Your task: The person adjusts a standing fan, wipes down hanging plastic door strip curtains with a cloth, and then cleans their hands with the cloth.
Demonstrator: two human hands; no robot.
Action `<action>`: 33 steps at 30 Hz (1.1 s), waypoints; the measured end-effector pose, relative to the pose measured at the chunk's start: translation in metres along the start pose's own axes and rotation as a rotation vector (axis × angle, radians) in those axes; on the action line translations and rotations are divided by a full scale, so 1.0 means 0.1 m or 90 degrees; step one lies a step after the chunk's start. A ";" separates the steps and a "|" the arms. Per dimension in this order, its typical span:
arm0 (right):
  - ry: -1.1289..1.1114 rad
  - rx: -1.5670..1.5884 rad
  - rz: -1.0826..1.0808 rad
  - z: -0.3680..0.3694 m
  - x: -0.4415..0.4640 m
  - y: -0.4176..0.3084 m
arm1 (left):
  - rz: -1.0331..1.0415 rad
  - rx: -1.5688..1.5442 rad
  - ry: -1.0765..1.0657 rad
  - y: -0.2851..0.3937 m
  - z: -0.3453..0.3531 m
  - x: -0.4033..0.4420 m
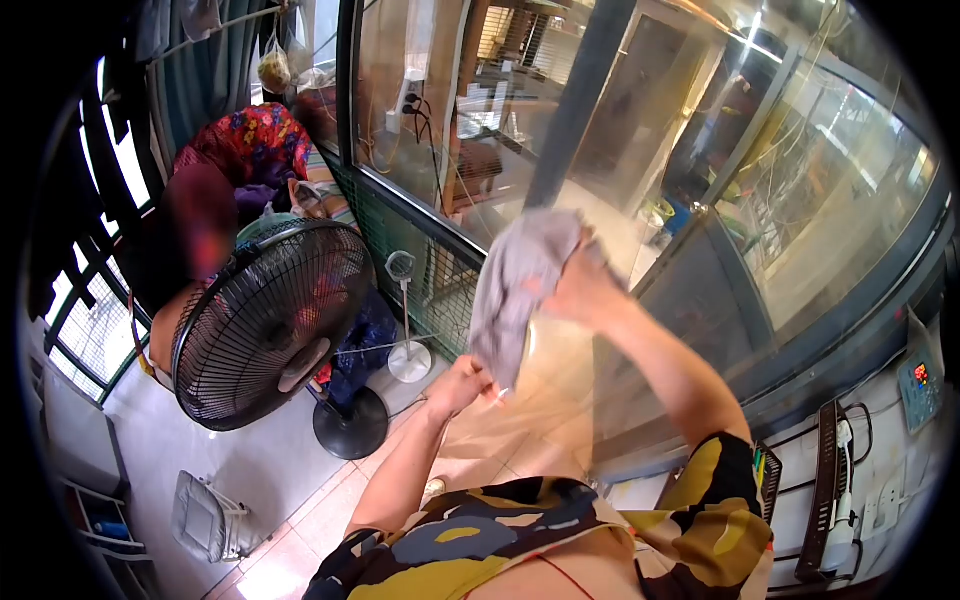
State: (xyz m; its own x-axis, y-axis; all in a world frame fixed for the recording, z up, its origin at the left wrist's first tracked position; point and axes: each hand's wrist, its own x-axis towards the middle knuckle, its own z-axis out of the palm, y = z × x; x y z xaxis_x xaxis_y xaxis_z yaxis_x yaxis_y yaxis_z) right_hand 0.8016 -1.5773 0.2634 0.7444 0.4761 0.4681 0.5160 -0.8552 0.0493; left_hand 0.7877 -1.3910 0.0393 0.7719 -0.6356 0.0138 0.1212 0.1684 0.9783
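A greyish-mauve cloth [515,285] hangs between my two hands in the middle of the view, in front of a glass partition. My right hand [585,285], slightly blurred, grips its upper right part. Lower down, my left hand [462,388] has its fingers closed on the bottom edge of the cloth. A small white piece shows near the left fingertips, too small to name.
A large black standing fan [270,325] is at the left, its round base [351,424] on the floor. Beside it stands a small white-based stand [408,362]. A folded grey stool [203,517] is lower left. Framed glass [850,190] rises at the right, above a wall panel [918,385].
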 end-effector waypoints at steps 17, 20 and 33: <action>0.177 -0.281 -0.115 -0.89 0.83 0.66 | 0.043 -0.039 -0.080 0.44 0.18 -0.33; 0.179 -0.097 -0.264 -0.29 0.12 0.33 | 0.036 -0.047 -0.078 0.46 0.16 -0.32; 0.257 -0.344 -0.263 -0.86 0.96 0.84 | 0.050 -0.047 -0.050 0.46 0.29 -0.36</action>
State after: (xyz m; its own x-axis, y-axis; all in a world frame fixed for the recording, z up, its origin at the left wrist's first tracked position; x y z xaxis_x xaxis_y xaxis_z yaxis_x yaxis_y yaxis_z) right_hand 0.8797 -1.6209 0.3879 0.2719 0.7544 0.5974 0.3629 -0.6554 0.6624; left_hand 0.7473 -1.3826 0.0901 0.7295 -0.6753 0.1086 0.1102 0.2729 0.9557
